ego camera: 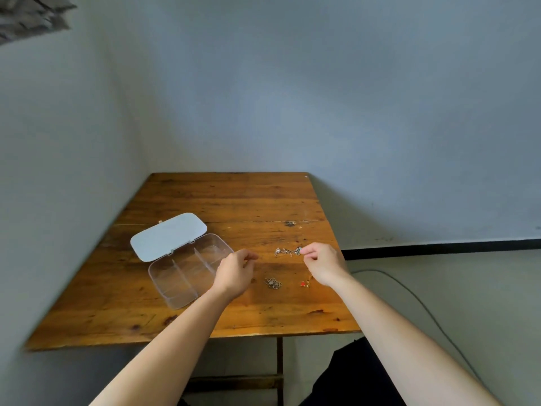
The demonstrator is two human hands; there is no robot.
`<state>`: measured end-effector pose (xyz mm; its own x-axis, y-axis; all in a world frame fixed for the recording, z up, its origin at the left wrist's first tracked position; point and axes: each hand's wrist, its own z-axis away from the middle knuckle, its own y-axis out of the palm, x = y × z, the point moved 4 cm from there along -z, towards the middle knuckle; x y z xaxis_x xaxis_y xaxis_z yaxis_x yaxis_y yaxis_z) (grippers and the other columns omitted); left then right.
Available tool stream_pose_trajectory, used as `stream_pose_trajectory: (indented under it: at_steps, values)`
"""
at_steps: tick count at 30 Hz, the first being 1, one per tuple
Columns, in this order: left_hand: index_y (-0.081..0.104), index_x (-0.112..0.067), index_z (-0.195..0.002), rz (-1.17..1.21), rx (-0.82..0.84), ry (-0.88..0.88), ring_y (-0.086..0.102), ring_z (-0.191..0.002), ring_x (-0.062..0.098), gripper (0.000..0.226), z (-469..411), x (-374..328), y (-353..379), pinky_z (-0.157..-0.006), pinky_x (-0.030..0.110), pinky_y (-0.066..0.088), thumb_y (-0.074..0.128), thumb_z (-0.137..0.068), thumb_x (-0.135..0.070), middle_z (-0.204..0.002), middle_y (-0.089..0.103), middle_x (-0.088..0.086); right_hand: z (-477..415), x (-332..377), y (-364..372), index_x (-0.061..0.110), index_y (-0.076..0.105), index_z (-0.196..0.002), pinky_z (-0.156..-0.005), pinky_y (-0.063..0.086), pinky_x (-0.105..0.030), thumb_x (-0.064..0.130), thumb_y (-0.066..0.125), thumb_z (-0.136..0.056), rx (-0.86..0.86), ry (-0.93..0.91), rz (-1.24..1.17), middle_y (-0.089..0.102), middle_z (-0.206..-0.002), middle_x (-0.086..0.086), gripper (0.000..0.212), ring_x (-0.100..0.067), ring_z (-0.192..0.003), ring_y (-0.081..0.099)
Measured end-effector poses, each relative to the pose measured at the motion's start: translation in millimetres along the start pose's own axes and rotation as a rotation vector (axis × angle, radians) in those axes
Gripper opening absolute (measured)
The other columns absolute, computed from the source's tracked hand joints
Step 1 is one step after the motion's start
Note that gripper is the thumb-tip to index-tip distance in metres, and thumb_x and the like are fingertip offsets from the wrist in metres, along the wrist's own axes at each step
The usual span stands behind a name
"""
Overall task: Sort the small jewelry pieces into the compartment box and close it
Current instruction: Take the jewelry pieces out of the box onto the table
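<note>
- Compartment box (187,276) lies open, left on the wooden table (234,200).
- Left hand (234,272) curled, fingertips pressed together.
- Right hand (323,263) pinches the silver chain (287,251).

Wooden table (205,312): open compartment box (187,273), jewelry pieces (288,252).

The table (205,288) is orange-brown wood with dark spots and streaks. The box (187,273) at nine o'clock is see-through, and its lid (168,235) looks pale blue-white. The jewelry is silver (288,251), except one red and gold piece (305,282) at five o'clock from it.
</note>
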<state>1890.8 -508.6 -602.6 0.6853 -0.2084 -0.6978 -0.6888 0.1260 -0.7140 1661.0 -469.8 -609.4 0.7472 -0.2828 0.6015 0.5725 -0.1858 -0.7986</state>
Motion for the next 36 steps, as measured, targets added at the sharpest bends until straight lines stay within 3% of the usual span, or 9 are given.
stream_pose_trajectory:
  at_steps: [3,6,10,16,20,24,30,34,36]
  values:
    - [0.067,-0.02,-0.116,0.001,-0.103,0.008,0.064,-0.075,0.018,0.027,10,7,-29,-0.063,0.03,0.051,0.046,-0.099,-0.014,-0.108,0.068,0.005,1,28,2,0.035,0.068,-0.112,-0.067,0.048,-0.021,0.021,0.053,-0.101,0.016,-0.083,-0.061,0.067,-0.114,0.015,0.023,-0.006,-0.093,0.062]
    - [0.064,-0.018,-0.121,-0.081,-0.157,0.014,0.063,-0.098,0.018,0.028,21,20,-53,-0.077,0.027,0.052,0.046,-0.1,-0.015,-0.12,0.065,0.004,6,58,13,0.029,0.068,-0.117,-0.078,0.047,-0.019,0.016,0.05,-0.101,0.073,-0.214,-0.071,0.066,-0.12,0.009,0.027,-0.008,-0.104,0.061]
    - [0.059,-0.017,-0.131,-0.244,-0.165,0.013,0.053,-0.124,0.023,0.032,30,44,-73,-0.103,0.04,0.047,0.049,-0.1,-0.02,-0.136,0.059,0.005,17,99,36,0.027,0.065,-0.124,-0.088,0.048,-0.026,0.012,0.049,-0.1,0.154,-0.411,0.014,0.062,-0.127,0.005,0.033,-0.012,-0.107,0.059]
    - [0.054,-0.021,-0.138,-0.431,-0.141,-0.034,0.037,-0.142,0.024,0.039,21,70,-77,-0.117,0.046,0.029,0.037,-0.104,-0.029,-0.15,0.048,0.002,24,147,76,0.024,0.055,-0.139,-0.102,0.048,-0.04,0.007,0.05,-0.099,0.367,-0.616,0.186,0.05,-0.145,0.002,0.043,-0.022,-0.129,0.05]
    - [0.053,-0.023,-0.137,-0.487,-0.095,-0.038,0.04,-0.139,0.022,0.038,12,87,-69,-0.114,0.042,0.031,0.037,-0.103,-0.029,-0.146,0.052,0.0,12,166,90,0.02,0.055,-0.139,-0.091,0.054,-0.044,0.006,0.057,-0.088,0.488,-0.707,0.48,0.054,-0.14,-0.006,0.053,-0.031,-0.122,0.056]
    - [0.059,-0.024,-0.129,-0.524,-0.095,-0.059,0.048,-0.131,0.022,0.037,9,97,-63,-0.105,0.041,0.041,0.037,-0.1,-0.03,-0.137,0.059,-0.001,-2,173,102,0.017,0.067,-0.118,-0.072,0.048,-0.038,0.008,0.056,-0.09,0.54,-0.766,0.68,0.064,-0.116,-0.008,0.032,-0.032,-0.105,0.062]
    - [0.061,-0.023,-0.128,-0.553,-0.087,-0.068,0.047,-0.132,0.021,0.04,7,101,-60,-0.103,0.041,0.043,0.037,-0.098,-0.029,-0.135,0.062,-0.001,-7,172,116,0.013,0.075,-0.103,-0.074,0.053,-0.037,0.015,0.065,-0.094,0.506,-0.811,0.671,0.071,-0.102,-0.011,0.014,-0.032,-0.094,0.065]
    - [0.061,-0.024,-0.129,-0.572,-0.083,-0.066,0.047,-0.131,0.02,0.04,6,100,-60,-0.103,0.04,0.043,0.036,-0.098,-0.028,-0.135,0.062,-0.002,-10,177,114,0.011,0.077,-0.102,-0.079,0.057,-0.037,0.008,0.07,-0.09,0.543,-0.772,0.595,0.071,-0.101,-0.01,0.014,-0.028,-0.091,0.067]
    - [0.06,-0.023,-0.129,-0.573,-0.079,-0.068,0.047,-0.131,0.02,0.04,5,99,-60,-0.103,0.041,0.043,0.036,-0.097,-0.027,-0.135,0.061,-0.001,-10,181,114,0.009,0.075,-0.092,-0.072,0.054,-0.034,0.004,0.07,-0.089,0.563,-0.765,0.619,0.07,-0.097,-0.01,0.008,-0.028,-0.087,0.066]
